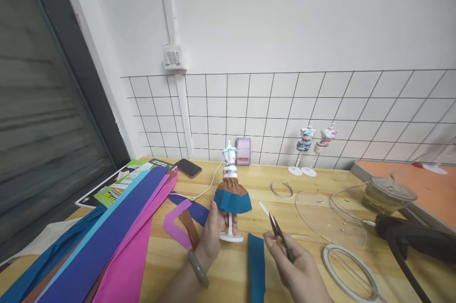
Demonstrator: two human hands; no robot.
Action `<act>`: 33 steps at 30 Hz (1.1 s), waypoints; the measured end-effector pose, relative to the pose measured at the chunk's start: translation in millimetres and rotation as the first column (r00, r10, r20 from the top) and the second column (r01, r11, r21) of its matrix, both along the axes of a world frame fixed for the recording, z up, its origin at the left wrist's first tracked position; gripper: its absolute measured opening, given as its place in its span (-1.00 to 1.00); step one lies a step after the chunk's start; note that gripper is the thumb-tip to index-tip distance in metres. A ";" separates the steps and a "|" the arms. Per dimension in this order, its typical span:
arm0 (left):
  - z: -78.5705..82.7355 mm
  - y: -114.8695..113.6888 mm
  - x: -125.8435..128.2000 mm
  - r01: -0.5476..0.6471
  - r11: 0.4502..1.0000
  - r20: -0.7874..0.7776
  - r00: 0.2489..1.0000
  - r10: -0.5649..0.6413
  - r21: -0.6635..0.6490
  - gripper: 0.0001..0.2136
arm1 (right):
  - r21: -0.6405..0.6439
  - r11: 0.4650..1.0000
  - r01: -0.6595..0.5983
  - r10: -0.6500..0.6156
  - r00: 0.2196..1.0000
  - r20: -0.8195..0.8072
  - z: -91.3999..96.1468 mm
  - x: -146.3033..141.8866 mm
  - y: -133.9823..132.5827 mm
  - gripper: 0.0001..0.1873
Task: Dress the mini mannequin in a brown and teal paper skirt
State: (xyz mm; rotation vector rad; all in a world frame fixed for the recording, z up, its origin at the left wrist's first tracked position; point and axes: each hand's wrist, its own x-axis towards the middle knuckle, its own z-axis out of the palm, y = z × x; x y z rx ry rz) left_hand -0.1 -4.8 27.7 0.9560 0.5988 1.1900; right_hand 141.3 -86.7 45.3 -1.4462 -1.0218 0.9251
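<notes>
My left hand (213, 229) pinches the small white mannequin (231, 189) under its brown-and-blue paper skirt; my right hand (297, 267) is clenched on thin green-handled scissors (280, 235)

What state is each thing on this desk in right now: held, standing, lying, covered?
Dressed mannequin: upright on its stand, gripped by the left hand.
Scissors: held in the right hand, tips pointing away.
Phone: lying flat, screen dark.
Two small mannequins: standing upright by the wall.
Blue strip: lying flat between the hands.
Cup: lid on.
</notes>
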 end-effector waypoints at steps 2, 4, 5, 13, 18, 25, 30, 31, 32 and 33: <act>-0.1 2.4 -1.2 0.045 0.999 0.065 0.997 -0.044 -0.002 -0.45 | -0.006 1.000 -0.016 0.017 0.962 0.274 -5.8 17.1 4.5 -0.68; -0.8 3.2 -2.0 0.075 0.997 0.085 0.994 -0.074 -0.005 -0.45 | -0.122 0.992 0.009 0.058 0.843 0.535 -18.9 31.6 9.3 -0.63; -1.2 3.0 -2.4 0.081 0.997 0.083 0.993 -0.080 -0.004 -0.45 | -0.151 0.989 0.013 0.086 0.770 0.632 -27.2 36.7 11.3 -0.63; -4.4 -1.8 -7.5 0.035 0.998 -0.069 0.997 -0.031 0.055 -0.43 | -0.070 0.997 -0.018 0.072 0.259 0.963 -54.8 33.9 15.4 -0.68; -2.8 -0.8 -11.6 -0.025 0.993 -0.159 0.986 0.043 0.112 -0.43 | -0.125 0.963 -0.238 0.201 0.326 0.924 -45.4 14.7 20.5 -0.58; -3.5 0.2 -15.4 -0.073 0.990 -0.235 0.967 0.101 0.125 -0.43 | -0.208 0.898 -0.387 0.402 0.533 0.745 -40.1 6.7 43.1 -0.50; -3.7 2.1 -15.4 -0.080 0.991 -0.224 0.969 0.102 0.107 -0.42 | -0.134 0.962 -0.237 0.258 0.640 0.724 -21.4 49.0 95.2 -0.58; -2.6 2.2 -15.4 -0.079 0.992 -0.222 0.970 0.100 0.102 -0.43 | -0.112 0.978 -0.176 0.202 0.658 0.725 -17.0 59.7 105.8 -0.59; -1.3 2.1 -15.3 -0.080 0.992 -0.226 0.969 0.100 0.096 -0.43 | -0.089 0.989 -0.119 0.146 0.672 0.726 -12.8 69.0 114.7 -0.59; -0.2 1.8 -15.2 -0.081 0.993 -0.236 0.967 0.099 0.088 -0.43 | -0.070 0.995 -0.067 0.097 0.681 0.726 -8.7 75.8 121.2 -0.58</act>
